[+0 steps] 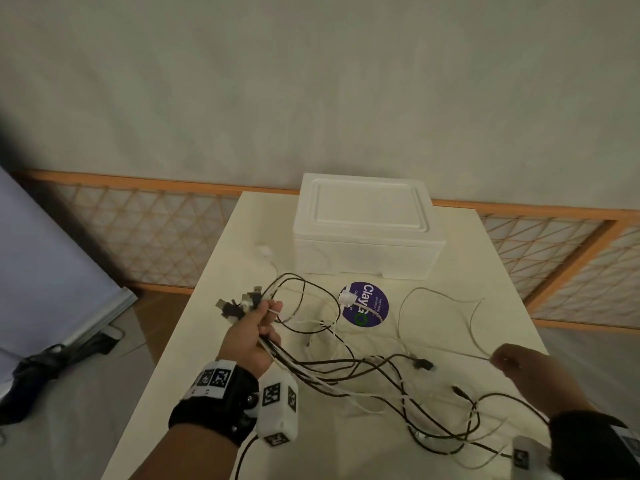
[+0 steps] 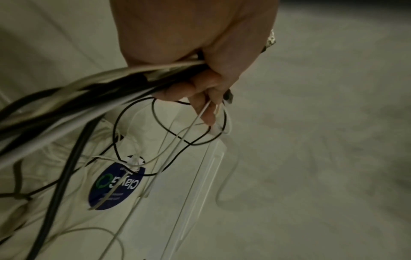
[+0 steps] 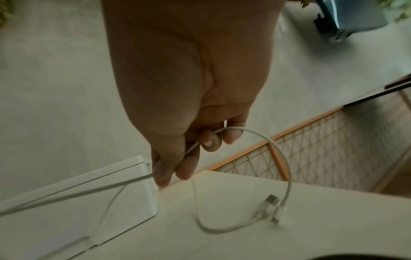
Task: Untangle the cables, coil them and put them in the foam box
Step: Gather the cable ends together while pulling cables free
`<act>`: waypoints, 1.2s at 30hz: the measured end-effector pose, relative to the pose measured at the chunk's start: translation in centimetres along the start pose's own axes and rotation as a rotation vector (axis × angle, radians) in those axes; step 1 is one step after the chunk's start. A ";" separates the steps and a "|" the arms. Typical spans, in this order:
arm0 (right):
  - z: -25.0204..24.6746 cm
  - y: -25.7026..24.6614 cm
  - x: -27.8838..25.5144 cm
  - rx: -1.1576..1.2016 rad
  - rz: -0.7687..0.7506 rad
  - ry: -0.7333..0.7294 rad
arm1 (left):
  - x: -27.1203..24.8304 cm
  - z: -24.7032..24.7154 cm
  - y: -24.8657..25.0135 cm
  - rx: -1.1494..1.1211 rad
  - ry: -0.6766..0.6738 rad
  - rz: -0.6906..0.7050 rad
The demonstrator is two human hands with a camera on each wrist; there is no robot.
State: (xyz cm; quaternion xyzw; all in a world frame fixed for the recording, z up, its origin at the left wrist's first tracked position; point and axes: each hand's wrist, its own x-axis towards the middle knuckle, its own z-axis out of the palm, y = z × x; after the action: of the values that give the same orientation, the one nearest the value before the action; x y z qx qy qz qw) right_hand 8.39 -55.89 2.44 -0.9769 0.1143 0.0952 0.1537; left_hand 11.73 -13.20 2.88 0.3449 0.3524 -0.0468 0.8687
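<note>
Head view: a left hand [image 1: 254, 336], low and left of centre, grips a bundle of black and white cables [image 1: 346, 372] with USB plugs [image 1: 239, 303] fanning out above its fist. At lower right, the right hand [image 1: 519, 367] pinches a thin white cable [image 1: 433, 292] between thumb and fingers. Tangled cables sprawl over the cream table [image 1: 485, 271]. A closed white foam box [image 1: 367, 226] sits at the centre, beyond a round purple sticker [image 1: 369, 304].
</note>
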 end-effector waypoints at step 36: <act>0.4 -10.3 -2.1 -0.127 -0.358 0.019 | 1.2 1.5 -5.0 0.087 0.053 -0.081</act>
State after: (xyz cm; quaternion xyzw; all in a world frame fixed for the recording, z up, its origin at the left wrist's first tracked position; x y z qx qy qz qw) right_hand 8.95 -45.85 5.42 -0.9902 -0.0659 0.0642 0.1049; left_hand 11.85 -17.73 0.07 0.3687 0.3867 -0.0881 0.8407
